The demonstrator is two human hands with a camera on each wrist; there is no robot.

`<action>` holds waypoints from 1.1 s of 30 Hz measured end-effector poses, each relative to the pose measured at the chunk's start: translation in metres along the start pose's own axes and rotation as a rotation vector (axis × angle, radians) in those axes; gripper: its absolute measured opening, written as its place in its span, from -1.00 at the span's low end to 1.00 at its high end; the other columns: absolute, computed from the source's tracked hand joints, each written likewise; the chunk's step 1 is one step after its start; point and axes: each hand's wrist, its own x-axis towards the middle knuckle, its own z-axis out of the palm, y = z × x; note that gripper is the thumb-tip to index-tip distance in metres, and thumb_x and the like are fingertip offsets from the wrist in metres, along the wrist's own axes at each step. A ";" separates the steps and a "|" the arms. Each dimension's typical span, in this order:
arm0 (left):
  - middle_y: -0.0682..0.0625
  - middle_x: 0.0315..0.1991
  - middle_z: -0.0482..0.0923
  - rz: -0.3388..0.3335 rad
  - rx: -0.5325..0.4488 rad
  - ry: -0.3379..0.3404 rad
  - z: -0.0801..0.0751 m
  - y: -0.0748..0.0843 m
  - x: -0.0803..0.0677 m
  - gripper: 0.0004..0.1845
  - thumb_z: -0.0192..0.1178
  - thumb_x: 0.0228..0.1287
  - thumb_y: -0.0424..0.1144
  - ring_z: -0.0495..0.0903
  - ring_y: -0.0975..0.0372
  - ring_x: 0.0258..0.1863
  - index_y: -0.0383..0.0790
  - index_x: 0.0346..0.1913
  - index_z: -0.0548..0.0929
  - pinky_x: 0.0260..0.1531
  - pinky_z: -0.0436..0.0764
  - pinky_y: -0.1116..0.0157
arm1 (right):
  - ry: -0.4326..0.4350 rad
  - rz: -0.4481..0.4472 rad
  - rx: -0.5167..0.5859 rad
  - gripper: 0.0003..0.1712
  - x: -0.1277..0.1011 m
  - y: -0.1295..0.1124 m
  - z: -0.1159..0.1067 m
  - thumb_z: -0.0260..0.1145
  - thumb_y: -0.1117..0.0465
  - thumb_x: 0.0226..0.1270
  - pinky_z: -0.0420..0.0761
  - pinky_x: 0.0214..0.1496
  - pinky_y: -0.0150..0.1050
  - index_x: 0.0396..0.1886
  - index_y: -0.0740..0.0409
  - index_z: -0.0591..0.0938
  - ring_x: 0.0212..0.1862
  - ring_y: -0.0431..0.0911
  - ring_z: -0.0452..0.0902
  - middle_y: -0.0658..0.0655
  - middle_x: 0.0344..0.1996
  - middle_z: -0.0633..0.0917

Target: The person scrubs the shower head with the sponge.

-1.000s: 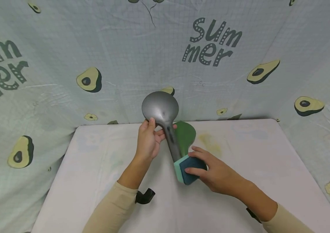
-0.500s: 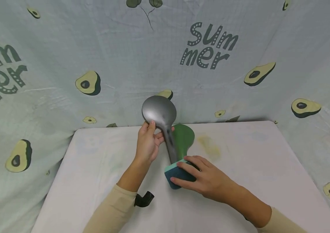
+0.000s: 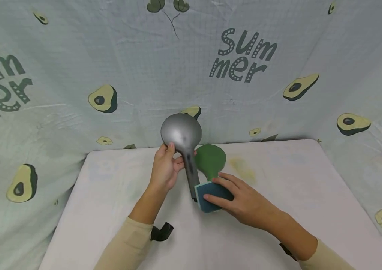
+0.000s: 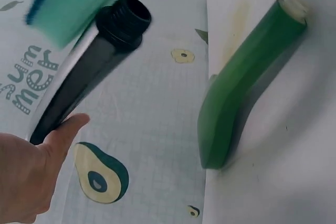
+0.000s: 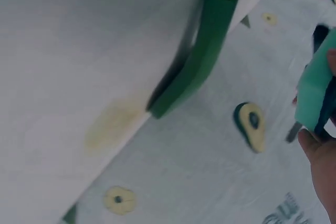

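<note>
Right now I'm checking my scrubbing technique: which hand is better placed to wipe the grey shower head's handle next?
Right. The right hand already grips the sponge against the handle's threaded end, while the left hand holds the grey shower head near its neck, steadying it upright.

A makeshift recording corner rather than a lived-in room: a printed cloth backdrop [image 3: 137, 71] with avocados and the word "Summer" hangs on three sides, closing off everything behind it. Inside stands a plain white worktop [image 3: 110, 210], faintly stained yellow, carrying only household wash things, a sponge [image 3: 207, 195] and shower heads
</note>
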 end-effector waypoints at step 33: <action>-0.32 0.35 0.35 -0.020 -0.091 0.043 -0.008 -0.003 -0.005 -0.49 -0.33 0.74 -0.16 0.80 0.03 -0.11 -0.29 0.58 0.15 0.02 0.75 0.12 | 0.434 -0.180 -0.146 -0.53 0.008 -0.018 0.010 0.15 0.23 0.63 0.77 -0.07 -0.10 0.40 -0.26 0.55 0.07 0.19 0.55 0.29 0.09 0.52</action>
